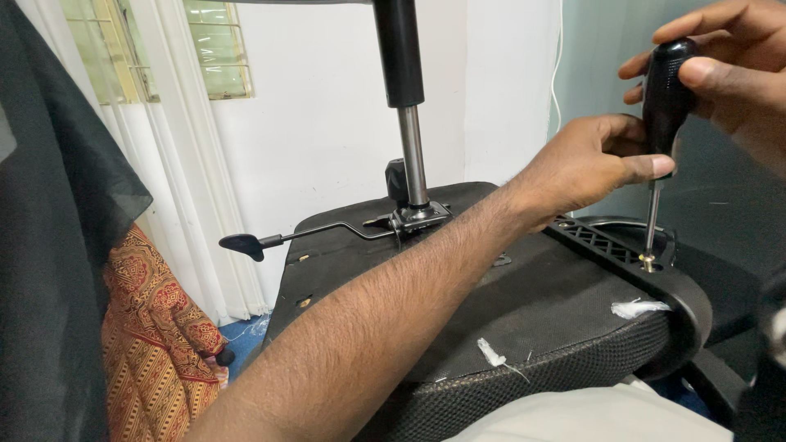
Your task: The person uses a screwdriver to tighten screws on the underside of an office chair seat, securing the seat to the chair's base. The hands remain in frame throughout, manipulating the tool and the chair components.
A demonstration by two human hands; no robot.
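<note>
Standing upright at the right edge of an overturned chair seat (524,303), one black-handled screwdriver (665,98) has its long axis vertical, tip down on a single brass screw (647,263) in the black plastic armrest bracket (655,282). The left hand (585,164) curls loosely around the lower handle, thumb tip pressed against it. The right hand (729,61) pinches the handle's top between thumb and fingers. One gas-lift column (405,106) rises from the seat's middle; one lever (270,241) juts left. Two white scraps (491,354) lie on the fabric.
</note>
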